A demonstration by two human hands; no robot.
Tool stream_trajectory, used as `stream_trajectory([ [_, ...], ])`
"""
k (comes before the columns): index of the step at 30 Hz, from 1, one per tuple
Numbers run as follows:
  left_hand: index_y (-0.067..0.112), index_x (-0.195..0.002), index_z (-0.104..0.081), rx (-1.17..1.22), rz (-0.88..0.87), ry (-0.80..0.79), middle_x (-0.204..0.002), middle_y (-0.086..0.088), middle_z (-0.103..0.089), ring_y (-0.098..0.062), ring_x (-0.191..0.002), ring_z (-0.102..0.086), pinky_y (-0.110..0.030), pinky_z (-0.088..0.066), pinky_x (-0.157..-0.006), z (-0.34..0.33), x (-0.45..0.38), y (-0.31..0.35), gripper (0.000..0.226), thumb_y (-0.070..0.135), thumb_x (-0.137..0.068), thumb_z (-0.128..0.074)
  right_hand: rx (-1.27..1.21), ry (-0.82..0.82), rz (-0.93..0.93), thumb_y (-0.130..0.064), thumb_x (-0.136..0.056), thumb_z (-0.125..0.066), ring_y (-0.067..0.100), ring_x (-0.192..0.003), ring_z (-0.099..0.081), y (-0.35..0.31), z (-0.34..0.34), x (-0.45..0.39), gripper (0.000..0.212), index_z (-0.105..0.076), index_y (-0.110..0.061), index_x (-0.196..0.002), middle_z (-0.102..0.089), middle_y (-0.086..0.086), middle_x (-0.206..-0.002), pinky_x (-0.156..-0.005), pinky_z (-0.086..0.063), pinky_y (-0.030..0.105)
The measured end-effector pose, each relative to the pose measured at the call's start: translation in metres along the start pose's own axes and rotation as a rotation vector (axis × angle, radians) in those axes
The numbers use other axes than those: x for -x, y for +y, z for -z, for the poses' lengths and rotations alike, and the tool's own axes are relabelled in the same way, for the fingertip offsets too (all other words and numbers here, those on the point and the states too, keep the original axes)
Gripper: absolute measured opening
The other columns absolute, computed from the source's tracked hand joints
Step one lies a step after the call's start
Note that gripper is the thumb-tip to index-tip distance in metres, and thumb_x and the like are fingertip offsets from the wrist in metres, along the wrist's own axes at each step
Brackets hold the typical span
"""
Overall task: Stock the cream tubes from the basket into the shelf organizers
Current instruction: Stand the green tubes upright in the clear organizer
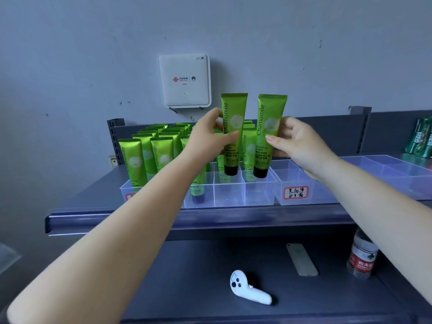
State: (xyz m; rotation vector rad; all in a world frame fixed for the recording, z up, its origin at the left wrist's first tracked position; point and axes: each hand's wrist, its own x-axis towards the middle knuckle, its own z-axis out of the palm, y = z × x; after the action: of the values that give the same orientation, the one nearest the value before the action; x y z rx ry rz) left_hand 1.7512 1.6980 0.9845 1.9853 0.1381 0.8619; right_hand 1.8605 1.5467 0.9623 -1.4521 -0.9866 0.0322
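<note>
You are in the placing step: each hand carries one cream tube toward the clear organizer point(259, 191) on the shelf point(163, 220). Your left hand point(208, 139) pinches the left tube point(233, 127) with curled fingers point(230, 136), and your right hand point(301, 141) holds the right tube point(268, 132) in the same way, thumb in front. Both tubes stand upright with the black cap down, and the caps are at the rim of the near right compartments. The far and left compartments already hold many green tubes point(145, 153). The basket is not in view. For the next move, I think you must lower each tube straight down into its own free compartment, keep the printed side to the front, and let go only when the cap rests on the bottom. Take care not to knock the tubes just behind.
</note>
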Motion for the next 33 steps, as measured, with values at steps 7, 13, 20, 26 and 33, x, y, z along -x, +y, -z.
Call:
stream_trajectory([
  [7,0.015,-0.106,-0.052,-0.152,0.026,0.013,-0.094,0.000,-0.054,-0.024,-0.080,-0.057,-0.049,-0.056,-0.076,-0.012,0.003,-0.027,0.028,0.016,-0.083,-0.067,-0.016,-0.026,-0.014,-0.005,-0.090,-0.056,0.016,-0.096,-0.065,0.017,0.000,-0.004,0.022,-0.056,-0.025,-0.099,-0.067,-0.003,-0.102,-0.089,-0.053,0.042],
  [13,0.011,-0.115,-0.047,-0.222,0.062,0.012,-0.103,-0.003,-0.053,-0.030,-0.090,-0.060,-0.048,-0.055,-0.078,-0.019,0.003,-0.033,0.037,0.017,-0.084,-0.066,-0.013,-0.037,-0.013,-0.003,-0.089,-0.057,0.020,-0.098,-0.064,0.027,0.003,-0.006,0.023,-0.056,-0.022,-0.102,-0.066,0.000,-0.104,-0.090,-0.052,0.042],
  [20,0.004,-0.103,-0.046,-0.371,0.094,-0.059,-0.101,-0.006,-0.050,-0.026,-0.082,-0.051,-0.049,-0.052,-0.084,-0.024,0.006,-0.045,0.028,0.016,-0.085,-0.064,0.067,-0.104,-0.073,-0.001,-0.088,-0.058,0.008,-0.082,-0.064,0.046,-0.004,0.000,0.022,-0.057,-0.011,-0.107,-0.066,-0.005,-0.094,-0.078,-0.055,0.029],
  [26,0.011,-0.093,-0.041,-0.369,0.115,-0.064,-0.099,-0.005,-0.051,-0.029,-0.090,-0.055,-0.048,-0.052,-0.085,-0.024,0.008,-0.049,0.024,0.016,-0.086,-0.064,0.147,-0.137,-0.068,-0.002,-0.086,-0.062,0.004,-0.086,-0.064,0.050,-0.002,-0.001,0.025,-0.058,-0.011,-0.109,-0.066,-0.007,-0.095,-0.080,-0.053,0.019],
  [33,0.009,-0.092,-0.039,-0.418,0.128,-0.081,-0.099,-0.004,-0.048,-0.033,-0.096,-0.057,-0.047,-0.052,-0.086,-0.020,0.009,-0.047,0.026,0.018,-0.087,-0.063,0.200,-0.155,-0.081,-0.003,-0.084,-0.063,0.007,-0.089,-0.065,0.050,-0.002,-0.001,0.026,-0.058,-0.013,-0.108,-0.067,-0.004,-0.098,-0.083,-0.050,0.015],
])
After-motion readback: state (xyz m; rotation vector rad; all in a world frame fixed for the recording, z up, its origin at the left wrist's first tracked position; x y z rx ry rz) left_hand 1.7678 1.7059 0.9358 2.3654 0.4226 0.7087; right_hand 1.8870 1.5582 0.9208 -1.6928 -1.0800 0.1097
